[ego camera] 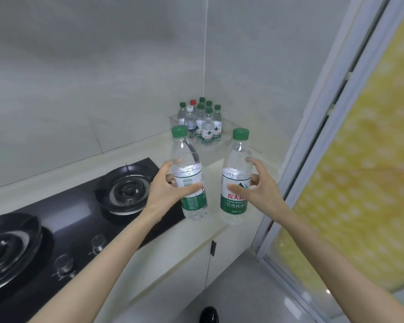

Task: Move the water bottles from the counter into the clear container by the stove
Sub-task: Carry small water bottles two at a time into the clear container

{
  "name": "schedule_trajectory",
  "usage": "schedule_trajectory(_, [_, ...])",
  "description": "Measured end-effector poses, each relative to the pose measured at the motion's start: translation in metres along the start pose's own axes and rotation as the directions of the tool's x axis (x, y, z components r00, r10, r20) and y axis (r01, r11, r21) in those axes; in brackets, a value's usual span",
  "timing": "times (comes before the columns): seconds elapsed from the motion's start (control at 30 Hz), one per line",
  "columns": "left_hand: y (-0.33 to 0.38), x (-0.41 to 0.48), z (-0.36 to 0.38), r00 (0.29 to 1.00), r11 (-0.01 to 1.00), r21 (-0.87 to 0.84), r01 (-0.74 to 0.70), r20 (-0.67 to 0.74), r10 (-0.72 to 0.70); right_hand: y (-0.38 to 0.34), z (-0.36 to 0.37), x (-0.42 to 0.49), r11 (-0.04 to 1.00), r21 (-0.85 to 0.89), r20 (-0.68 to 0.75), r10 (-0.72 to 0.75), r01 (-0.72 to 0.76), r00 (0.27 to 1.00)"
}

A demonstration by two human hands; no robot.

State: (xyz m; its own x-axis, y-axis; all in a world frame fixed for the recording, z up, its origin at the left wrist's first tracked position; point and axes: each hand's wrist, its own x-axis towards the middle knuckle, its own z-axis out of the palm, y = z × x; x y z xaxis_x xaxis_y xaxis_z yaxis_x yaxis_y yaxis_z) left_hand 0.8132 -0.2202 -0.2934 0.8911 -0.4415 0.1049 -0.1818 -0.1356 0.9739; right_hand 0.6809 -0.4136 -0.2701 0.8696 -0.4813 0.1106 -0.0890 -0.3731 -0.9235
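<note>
My left hand [167, 190] grips a green-capped water bottle [187, 169] round its middle, and the bottle tilts slightly left above the counter. In my right hand [258, 188] is a second green-capped bottle [236, 173], held upright with thumb and fingers curled round its label. Both bottles are lifted over the counter's front part. Behind them, in the corner, stands the clear container [233, 145] with several small bottles [202, 120] grouped at its back; most have green caps, one has a red cap and one a white cap.
A black glass gas stove [63, 220] with two burners lies left of the bottles. The pale counter [219, 231] ends at tiled walls behind and a sliding door frame [313, 159] on the right. Cabinet doors sit below the counter.
</note>
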Motion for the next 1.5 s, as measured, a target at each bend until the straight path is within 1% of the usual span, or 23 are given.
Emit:
schedule_trajectory(0.27, [-0.009, 0.139, 0.031, 0.996, 1.000, 0.000, 0.028, -0.083, -0.028, 0.021, -0.029, 0.150, 0.999, -0.027, 0.037, 0.020, -0.019, 0.999])
schedule_trajectory(0.47, [-0.030, 0.217, 0.032, 0.978, 0.996, 0.030, 0.082, -0.194, -0.075, 0.027, -0.035, 0.247, 0.999, 0.035, 0.082, 0.026, -0.029, 0.996])
schedule_trajectory(0.57, [-0.048, 0.240, 0.032, 0.960, 0.990, 0.075, 0.122, -0.263, -0.098, 0.029, -0.030, 0.293, 0.999, 0.049, 0.126, -0.011, 0.005, 0.992])
schedule_trajectory(0.67, [-0.067, 0.259, 0.037, 0.925, 0.980, 0.102, 0.171, -0.359, -0.124, 0.029, -0.023, 0.339, 0.998, 0.055, 0.168, -0.042, 0.033, 0.985])
schedule_trajectory(0.7, [-0.071, 0.261, 0.036, 0.920, 0.978, 0.101, 0.182, -0.370, -0.133, 0.030, -0.019, 0.348, 0.998, 0.045, 0.180, -0.046, 0.038, 0.983])
schedule_trajectory(0.8, [-0.079, 0.260, 0.036, 0.925, 0.959, 0.165, 0.228, -0.345, -0.161, 0.030, -0.009, 0.368, 0.996, 0.073, 0.138, -0.060, 0.050, 0.989])
schedule_trajectory(0.83, [-0.098, 0.292, 0.054, 0.839, 0.944, 0.123, 0.305, -0.503, -0.205, 0.038, 0.002, 0.435, 0.996, 0.084, 0.285, -0.060, 0.037, 0.957])
schedule_trajectory(0.87, [-0.100, 0.296, 0.060, 0.817, 0.937, 0.109, 0.332, -0.529, -0.229, 0.038, 0.003, 0.444, 0.997, 0.052, 0.329, -0.075, 0.062, 0.941])
schedule_trajectory(0.93, [-0.103, 0.290, 0.062, 0.821, 0.933, 0.093, 0.347, -0.512, -0.255, 0.037, 0.014, 0.447, 0.995, 0.005, 0.288, -0.095, 0.098, 0.953])
schedule_trajectory(0.97, [-0.110, 0.292, 0.064, 0.810, 0.925, 0.089, 0.368, -0.520, -0.272, 0.036, 0.017, 0.450, 0.994, -0.015, 0.278, -0.095, 0.104, 0.956])
schedule_trajectory(1.07, [-0.114, 0.296, 0.080, 0.798, 0.919, 0.077, 0.388, -0.527, -0.293, 0.056, 0.025, 0.468, 0.990, -0.053, 0.323, -0.108, 0.132, 0.940])
schedule_trajectory(1.23, [-0.128, 0.303, 0.090, 0.787, 0.900, 0.093, 0.425, -0.530, -0.317, 0.092, 0.047, 0.487, 0.988, -0.116, 0.401, -0.051, 0.106, 0.914])
schedule_trajectory(1.37, [-0.136, 0.303, 0.096, 0.760, 0.884, 0.074, 0.461, -0.547, -0.351, 0.116, 0.058, 0.489, 0.978, -0.162, 0.454, -0.044, 0.131, 0.890])
schedule_trajectory(1.43, [-0.139, 0.302, 0.097, 0.762, 0.885, 0.077, 0.459, -0.547, -0.347, 0.126, 0.063, 0.490, 0.978, -0.166, 0.460, -0.039, 0.129, 0.887])
schedule_trajectory(1.5, [-0.139, 0.303, 0.094, 0.780, 0.885, 0.096, 0.456, -0.522, -0.345, 0.133, 0.067, 0.491, 0.980, -0.166, 0.457, -0.024, 0.112, 0.889])
